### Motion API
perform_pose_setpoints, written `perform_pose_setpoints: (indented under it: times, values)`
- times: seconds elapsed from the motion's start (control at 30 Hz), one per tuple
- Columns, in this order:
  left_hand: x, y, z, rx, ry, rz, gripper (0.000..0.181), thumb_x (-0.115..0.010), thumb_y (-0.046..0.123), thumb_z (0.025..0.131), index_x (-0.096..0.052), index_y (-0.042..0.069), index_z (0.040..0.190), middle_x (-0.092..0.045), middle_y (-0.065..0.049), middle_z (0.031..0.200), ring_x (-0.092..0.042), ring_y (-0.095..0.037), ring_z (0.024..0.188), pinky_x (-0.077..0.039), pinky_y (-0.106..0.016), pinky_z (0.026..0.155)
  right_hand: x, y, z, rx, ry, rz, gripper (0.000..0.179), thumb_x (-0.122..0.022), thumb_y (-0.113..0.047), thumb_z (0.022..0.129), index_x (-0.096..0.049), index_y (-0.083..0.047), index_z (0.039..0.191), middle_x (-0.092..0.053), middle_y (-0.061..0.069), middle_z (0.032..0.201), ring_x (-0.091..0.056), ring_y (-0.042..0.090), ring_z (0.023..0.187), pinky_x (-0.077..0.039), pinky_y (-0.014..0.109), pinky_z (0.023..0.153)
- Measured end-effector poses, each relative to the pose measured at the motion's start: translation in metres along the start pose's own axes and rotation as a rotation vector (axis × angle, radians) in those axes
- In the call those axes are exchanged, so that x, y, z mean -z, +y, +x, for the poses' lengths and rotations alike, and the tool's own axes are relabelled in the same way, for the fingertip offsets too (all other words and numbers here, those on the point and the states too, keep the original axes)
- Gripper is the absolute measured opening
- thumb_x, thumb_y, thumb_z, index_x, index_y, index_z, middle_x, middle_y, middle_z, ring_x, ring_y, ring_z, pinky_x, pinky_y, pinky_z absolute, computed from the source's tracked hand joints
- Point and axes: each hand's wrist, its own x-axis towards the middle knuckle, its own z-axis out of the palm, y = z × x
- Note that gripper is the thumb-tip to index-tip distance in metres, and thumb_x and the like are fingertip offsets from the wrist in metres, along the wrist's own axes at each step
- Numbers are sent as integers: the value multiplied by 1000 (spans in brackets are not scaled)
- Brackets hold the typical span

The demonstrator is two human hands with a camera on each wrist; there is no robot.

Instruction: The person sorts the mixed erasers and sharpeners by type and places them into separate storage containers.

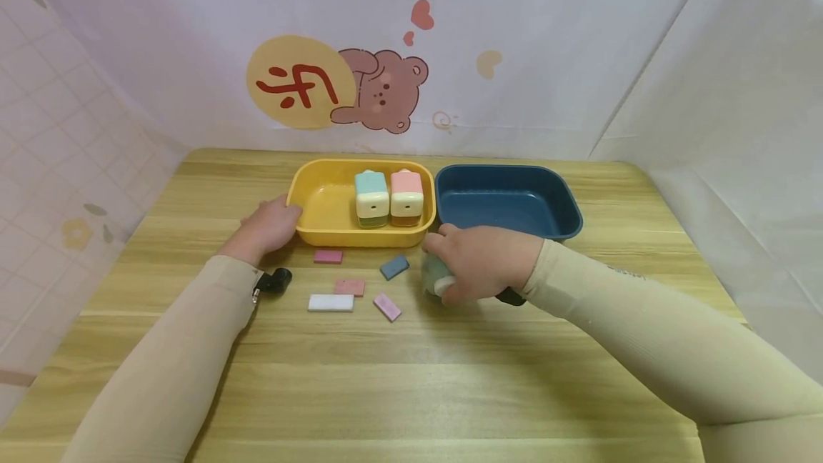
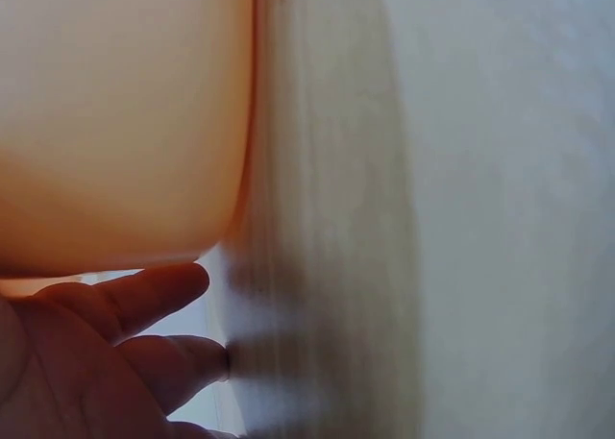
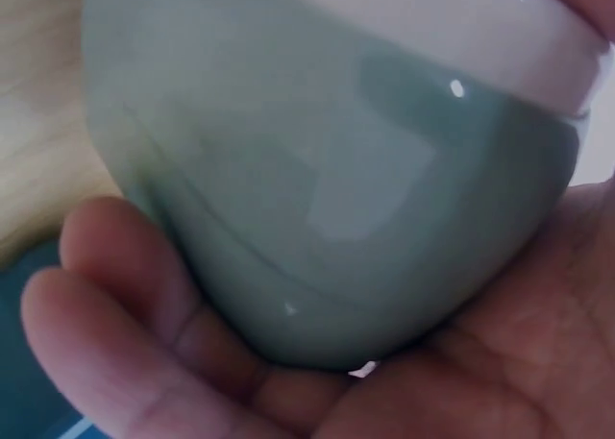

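Observation:
My right hand [image 1: 482, 263] grips a rounded, glossy grey-green object [image 3: 336, 180] with a white band, low over the table in front of the blue basin [image 1: 572, 216]. The fingers curl round its body in the right wrist view, and its exact kind cannot be told. At the left end of the yellow basin [image 1: 308, 234], my left hand [image 1: 273, 223] touches the outer wall with loosely extended fingers [image 2: 163, 290]. Inside that basin stand two pencil sharpeners side by side, a blue and cream one [image 1: 371, 198] and a pink and cream one [image 1: 406, 198].
Several small eraser-like blocks lie before the yellow basin: a dark pink one [image 1: 328, 256], a blue one [image 1: 394, 267], a light pink one [image 1: 350, 287], a white one [image 1: 331, 303] and a lilac one [image 1: 387, 307]. A printed cloth [image 1: 514, 106] hangs behind the wooden table [image 1: 386, 391].

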Motion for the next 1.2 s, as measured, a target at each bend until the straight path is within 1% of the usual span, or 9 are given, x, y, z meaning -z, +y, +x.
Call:
perform_pose_setpoints:
  times: [0.23,0.37,0.53,0.7,0.87,1.07,1.2]
  values:
    - [0,0,1,0,1,3,67,-17,39,109,-27,3,164,-24,-26,170,-2,-60,156,5,-84,115,2,0,2,17,30,20,69,-82,-38,86,-48,-18,143,-56,4,125,-65,20,90,-54,34,79]
    - [0,1,1,-1,6,4,66,-18,37,108,-29,2,163,-25,-27,170,-2,-60,157,4,-84,116,4,-1,3,19,45,15,68,-81,-39,87,-48,-17,142,-56,4,126,-65,20,92,-55,33,81]
    - [0,1,0,2,6,8,66,-17,37,108,-30,1,163,-26,-27,169,-3,-59,157,3,-83,117,5,-1,4,15,51,19,67,-81,-40,88,-48,-17,141,-56,4,126,-64,20,93,-54,32,79]
    - [0,1,0,9,9,11,67,-17,39,109,-30,1,163,-29,-28,168,-8,-58,157,2,-83,117,5,-1,6,34,85,21,69,-79,-41,88,-46,-16,144,-56,3,124,-63,20,95,-54,32,79]
    - [1,0,0,11,11,11,67,-17,39,108,-30,1,163,-30,-28,168,-11,-57,157,1,-83,117,6,-4,9,60,113,29,68,-78,-41,88,-46,-16,143,-57,3,120,-62,21,96,-53,33,80]
    - [0,1,1,5,15,11,66,-17,39,109,-31,2,162,-31,-28,168,-12,-57,157,1,-83,117,7,-7,11,72,112,35,66,-79,-42,89,-46,-17,140,-57,3,120,-62,21,95,-54,32,80]
    - [0,0,2,2,18,11,66,-17,38,109,-34,2,161,-34,-28,166,-14,-56,157,0,-83,117,7,-8,11,80,100,46,64,-79,-42,89,-47,-18,139,-57,2,121,-62,20,95,-54,32,79]
